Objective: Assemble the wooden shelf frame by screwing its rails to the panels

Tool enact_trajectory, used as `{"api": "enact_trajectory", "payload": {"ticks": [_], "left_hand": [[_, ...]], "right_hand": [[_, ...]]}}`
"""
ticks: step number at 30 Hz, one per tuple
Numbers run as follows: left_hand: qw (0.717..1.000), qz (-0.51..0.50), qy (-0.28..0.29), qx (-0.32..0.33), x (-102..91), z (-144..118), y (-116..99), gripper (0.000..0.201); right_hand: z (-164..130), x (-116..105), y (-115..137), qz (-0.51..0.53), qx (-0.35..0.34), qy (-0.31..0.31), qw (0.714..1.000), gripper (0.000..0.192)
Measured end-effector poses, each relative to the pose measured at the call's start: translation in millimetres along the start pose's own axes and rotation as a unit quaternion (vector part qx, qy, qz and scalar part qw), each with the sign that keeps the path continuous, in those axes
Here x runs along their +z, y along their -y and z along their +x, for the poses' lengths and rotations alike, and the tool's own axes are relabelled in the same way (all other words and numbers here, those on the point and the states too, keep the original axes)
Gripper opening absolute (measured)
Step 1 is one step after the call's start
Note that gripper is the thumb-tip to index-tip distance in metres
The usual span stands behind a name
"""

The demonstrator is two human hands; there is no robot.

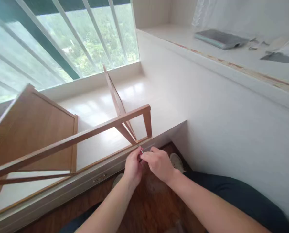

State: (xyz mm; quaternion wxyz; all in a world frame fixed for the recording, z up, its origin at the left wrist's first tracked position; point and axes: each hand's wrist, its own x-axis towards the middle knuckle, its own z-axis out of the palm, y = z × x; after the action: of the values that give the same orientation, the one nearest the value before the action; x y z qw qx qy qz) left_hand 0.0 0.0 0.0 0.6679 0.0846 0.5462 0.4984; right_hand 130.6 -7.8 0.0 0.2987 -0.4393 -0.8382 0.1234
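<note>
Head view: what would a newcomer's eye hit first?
Probably the bright barred window at upper left, then the wooden frame slanting up from the left edge to centre. Below the frame's right end, the left hand and right hand meet at a thin pale rod.

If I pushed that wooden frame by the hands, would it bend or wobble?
The wooden frame would probably feel stiff, because its bars look straight and solid. It might wobble if pushed up high, since its long rail looks slim and raised.
</note>
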Motion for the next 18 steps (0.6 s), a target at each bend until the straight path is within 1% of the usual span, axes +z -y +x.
{"api": "enact_trajectory", "payload": {"ticks": [4,8,13,18], "left_hand": [[1.000,-0.010,0.005,-0.004,2.5,-4,-3,0.039],[1.000,-0.022,0.012,-0.002,5.8,-7,-5,0.041],[0.999,-0.038,0.011,0.012,8.6,-11,-5,0.042],[0.999,-0.053,0.007,0.008,9.5,-15,-2,0.043]], "right_hand": [[2,0,-3,0.013,0.011,-0.012,1.000,0.019],[2,-2,-2,0.042,0.043,-0.028,0.998,0.017],[1,-3,1,0.096,0.078,-0.047,0.991,0.011],[2,-3,7,0.160,0.104,-0.063,0.980,0.013]]}}
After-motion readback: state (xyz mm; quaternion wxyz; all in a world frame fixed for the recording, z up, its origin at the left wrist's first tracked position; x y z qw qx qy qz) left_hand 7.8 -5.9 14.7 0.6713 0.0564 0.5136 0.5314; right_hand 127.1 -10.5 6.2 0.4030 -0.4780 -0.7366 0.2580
